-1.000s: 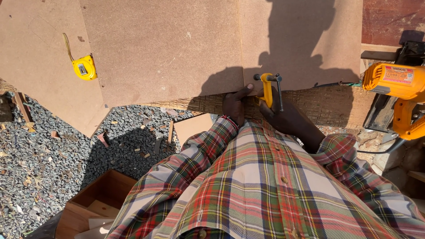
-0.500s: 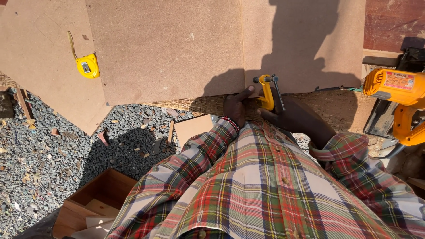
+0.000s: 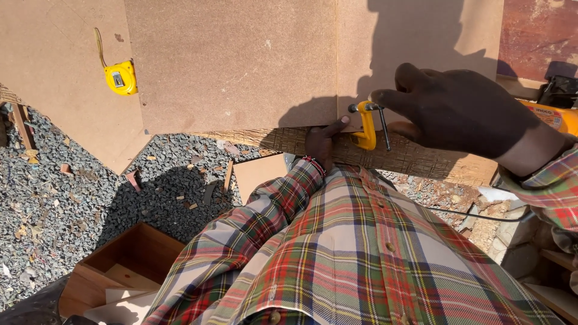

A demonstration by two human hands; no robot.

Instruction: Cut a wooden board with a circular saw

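Now the right hand (image 3: 463, 114) has come up from the edge of the desk and is much nearer to the camera than half a second ago. Before, it lay low beside the yellow clamp (image 3: 366, 129); at this moment it is above the clamp, with the fingers curled and the fingertips at the top end of the clamp's thin steel bar. I cannot tell if the fingers really pinch the bar or only touch it. The left hand (image 3: 322, 141) did not change its place: it is pressed on the front edge of the desk (image 3: 421, 159), the thumb pointing toward the seam where two brown boards meet, just beside the clamp. My judgement is that the work with the clamp is in its turning or adjusting step, because the clamp sits on the board edge and one hand steadies while the other goes to the bar.

The large brown board (image 3: 235, 60) lies flat on the desk, and a yellow tape measure (image 3: 120, 77) rests on the next board to the left, well apart from both hands. An orange power tool (image 3: 557, 114) is partly visible at the right.

As for containers, an open wooden box (image 3: 129, 259) stands on the gravel ground (image 3: 54, 204) below left; it holds what looks like a loose pale panel.
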